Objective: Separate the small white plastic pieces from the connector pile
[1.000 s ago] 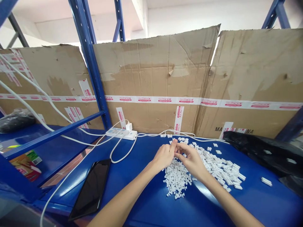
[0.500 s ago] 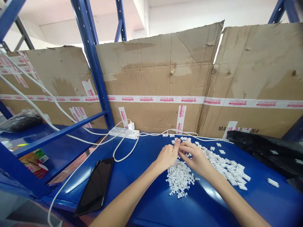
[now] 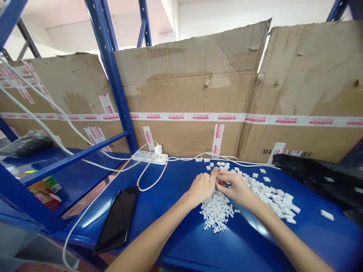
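Note:
My left hand (image 3: 202,187) and my right hand (image 3: 234,188) meet above a blue metal shelf top (image 3: 181,189), fingers curled together around a small white plastic piece (image 3: 217,180) that they mostly hide. Below them lies a heap of small white plastic pieces (image 3: 216,211). To the right spreads a heap of larger white plastic blocks (image 3: 273,197), touching my right hand's side. Several loose pieces (image 3: 221,164) are scattered beyond my fingers.
A black phone or tablet (image 3: 118,220) lies left of my left forearm. Behind it are a white power strip (image 3: 149,157) and white cables (image 3: 151,181). A black plastic bag (image 3: 314,181) sits at right, with cardboard sheets (image 3: 187,83) along the back and blue rack uprights (image 3: 109,71) at left.
The whole scene has drifted slightly right and up in view as my head moved. My hands stay together over the heaps, with only small finger shifts.

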`<action>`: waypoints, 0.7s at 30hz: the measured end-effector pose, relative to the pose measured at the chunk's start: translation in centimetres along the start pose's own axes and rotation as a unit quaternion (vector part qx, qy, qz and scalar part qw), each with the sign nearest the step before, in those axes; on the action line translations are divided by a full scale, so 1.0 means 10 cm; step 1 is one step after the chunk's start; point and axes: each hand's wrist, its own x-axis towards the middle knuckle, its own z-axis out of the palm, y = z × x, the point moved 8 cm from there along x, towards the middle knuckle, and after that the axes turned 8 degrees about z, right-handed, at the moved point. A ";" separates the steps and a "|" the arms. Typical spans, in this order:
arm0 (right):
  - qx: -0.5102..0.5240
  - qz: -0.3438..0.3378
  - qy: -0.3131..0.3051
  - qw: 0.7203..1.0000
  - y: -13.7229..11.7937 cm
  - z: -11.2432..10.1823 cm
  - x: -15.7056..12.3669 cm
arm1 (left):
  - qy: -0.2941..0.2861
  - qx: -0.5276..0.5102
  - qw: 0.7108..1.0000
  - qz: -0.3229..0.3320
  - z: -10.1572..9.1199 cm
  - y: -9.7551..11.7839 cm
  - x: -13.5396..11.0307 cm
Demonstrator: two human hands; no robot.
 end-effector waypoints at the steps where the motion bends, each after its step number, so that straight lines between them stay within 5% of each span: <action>1: -0.001 0.002 0.006 1.000 0.00 0.00 0.00 | 0.001 0.011 1.000 0.008 0.00 0.01 0.00; 7: -0.050 -0.009 0.119 0.992 -0.14 -0.05 -0.02 | 0.025 0.015 0.999 -0.040 -0.10 -0.04 0.02; 12: -0.113 -0.028 0.184 0.976 -0.24 -0.01 -0.06 | 0.042 -0.139 0.982 -0.119 -0.03 -0.16 0.04; 17: -0.090 0.031 0.184 0.978 -0.21 -0.06 -0.06 | 0.021 -0.327 0.926 -0.189 0.17 -0.30 0.02; 21: -0.012 0.116 0.035 0.993 -0.03 0.02 -0.02 | 0.076 -0.293 0.935 -0.183 -0.07 -0.44 0.08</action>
